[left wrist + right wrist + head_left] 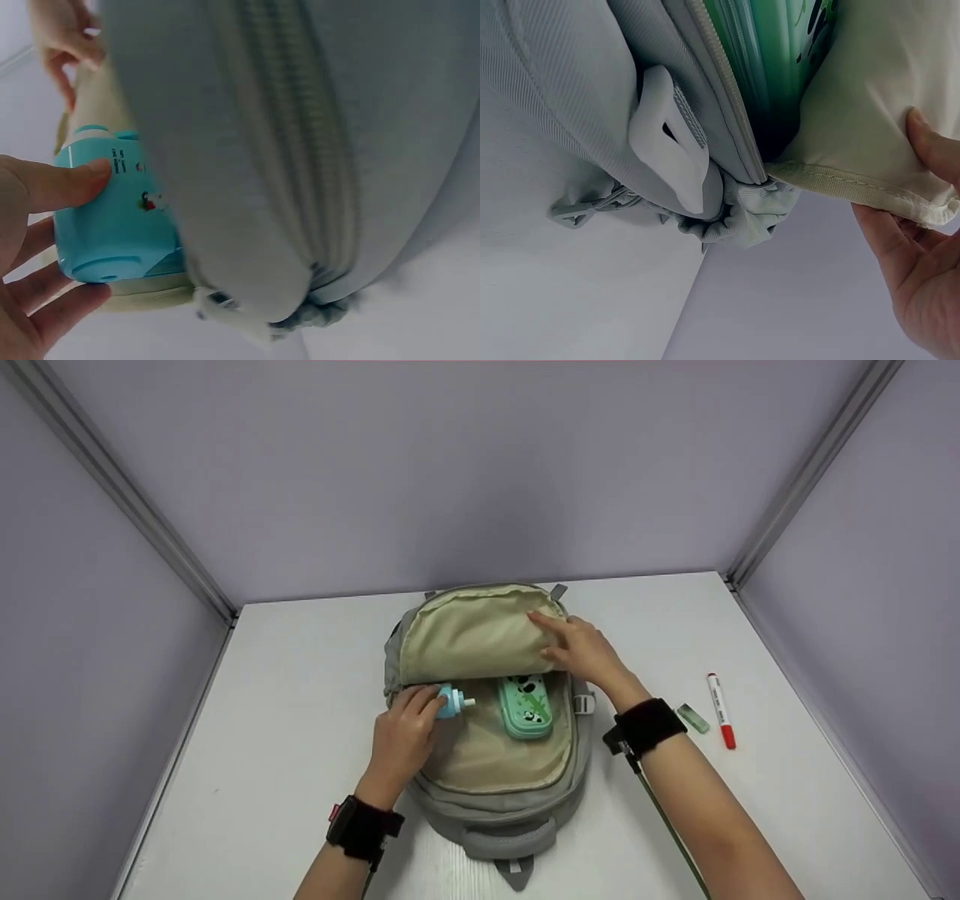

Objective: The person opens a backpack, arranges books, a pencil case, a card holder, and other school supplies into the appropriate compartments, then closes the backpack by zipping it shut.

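A grey backpack [499,806] lies on the table with its cream-lined main pocket unzipped. My left hand [405,727] grips a light blue crank pencil sharpener [450,701] over the left side of the opening. Its small white knob points right. Cartoon prints show on the sharpener [120,206] in the left wrist view, partly covered by the bag's edge. My right hand [581,649] holds the raised front flap [472,641] near its right edge, thumb on the lining and fingers beneath. Inside the pocket sits a green panda pencil case [526,709], its far end tucked under the flap.
Right of the backpack, a small green eraser-like block [693,718] and a white marker [720,709] with a red cap lie on the white table [292,735]. Grey panels enclose the back and sides. A white buckle [583,704] sits on the bag's right side.
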`<action>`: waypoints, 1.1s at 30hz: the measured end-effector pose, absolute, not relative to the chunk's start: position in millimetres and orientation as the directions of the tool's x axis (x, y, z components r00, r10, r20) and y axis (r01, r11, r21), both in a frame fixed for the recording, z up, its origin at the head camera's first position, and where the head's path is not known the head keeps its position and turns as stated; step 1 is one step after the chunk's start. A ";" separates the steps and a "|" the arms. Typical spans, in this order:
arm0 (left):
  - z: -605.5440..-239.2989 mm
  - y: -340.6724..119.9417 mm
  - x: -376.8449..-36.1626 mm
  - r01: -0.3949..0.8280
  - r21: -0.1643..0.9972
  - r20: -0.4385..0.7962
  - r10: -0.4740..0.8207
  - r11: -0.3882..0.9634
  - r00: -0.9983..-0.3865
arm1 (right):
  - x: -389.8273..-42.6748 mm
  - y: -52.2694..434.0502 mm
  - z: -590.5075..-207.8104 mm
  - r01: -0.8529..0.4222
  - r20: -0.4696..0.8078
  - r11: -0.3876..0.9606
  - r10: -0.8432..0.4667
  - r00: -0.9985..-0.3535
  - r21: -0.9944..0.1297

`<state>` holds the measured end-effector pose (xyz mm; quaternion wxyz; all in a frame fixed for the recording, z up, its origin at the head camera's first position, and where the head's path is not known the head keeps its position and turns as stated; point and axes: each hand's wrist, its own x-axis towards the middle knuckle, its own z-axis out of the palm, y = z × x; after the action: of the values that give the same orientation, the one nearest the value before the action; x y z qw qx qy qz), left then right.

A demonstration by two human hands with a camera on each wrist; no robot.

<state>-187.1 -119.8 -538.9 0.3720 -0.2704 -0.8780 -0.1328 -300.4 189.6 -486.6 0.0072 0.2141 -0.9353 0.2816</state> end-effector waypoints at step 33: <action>-559.7 -78.2 -143.5 0.384 0.037 0.394 0.340 0.923 -0.854 | -292.3 192.5 -485.5 -0.415 0.177 0.754 -0.381 -0.908 -0.508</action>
<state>-143.5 -78.2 -559.7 0.1937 -0.1883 -0.9611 -0.0574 -292.3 192.5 -485.5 0.0311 0.2125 -0.9361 0.2786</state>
